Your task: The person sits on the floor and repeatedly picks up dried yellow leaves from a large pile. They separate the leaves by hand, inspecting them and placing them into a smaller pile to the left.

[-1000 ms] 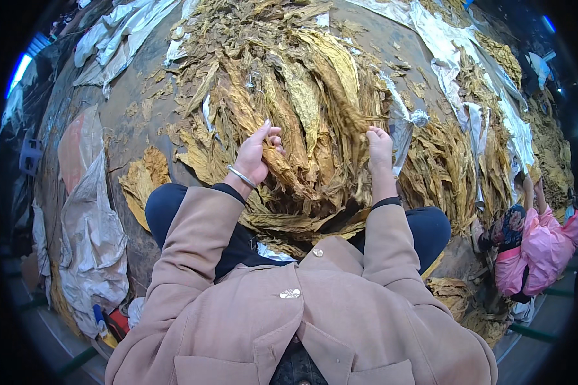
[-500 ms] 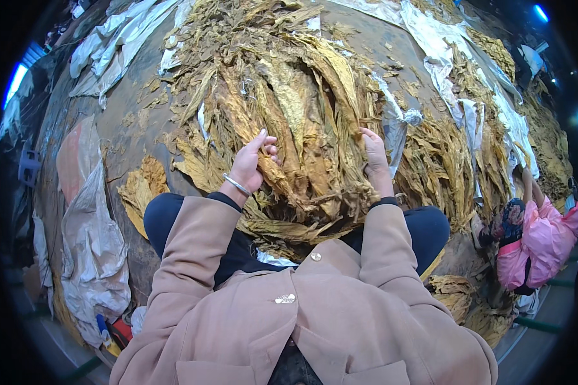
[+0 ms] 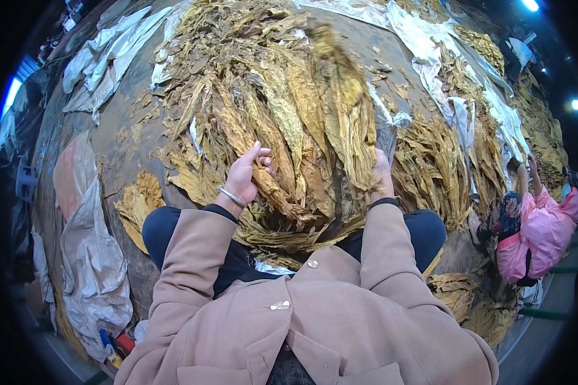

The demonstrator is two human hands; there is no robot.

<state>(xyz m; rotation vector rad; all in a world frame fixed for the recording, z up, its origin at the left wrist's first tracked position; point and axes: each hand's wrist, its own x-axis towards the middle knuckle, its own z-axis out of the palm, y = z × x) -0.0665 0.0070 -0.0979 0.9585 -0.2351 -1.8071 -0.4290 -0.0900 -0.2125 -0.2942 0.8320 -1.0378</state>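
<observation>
A heap of dried yellow-brown leaves (image 3: 295,128) lies in front of my crossed legs. My left hand (image 3: 250,170), with a bangle at the wrist, has its fingers curled round a long crumpled leaf bundle at the heap's left. My right hand (image 3: 382,173) grips a long bundle of leaves (image 3: 353,135) at the heap's right; it rises upward, its top blurred by motion, and hides part of the fingers.
A person in pink (image 3: 542,234) works at the right beside more leaves (image 3: 430,173). Pale crumpled sheets (image 3: 99,269) lie at the left and along the back, with a loose leaf pile (image 3: 141,202) left of my knee.
The leaf bundle at my right hand has lifted and swung upward, now covering more of that hand. My left hand sits slightly lower in the picture, still round its leaves.
</observation>
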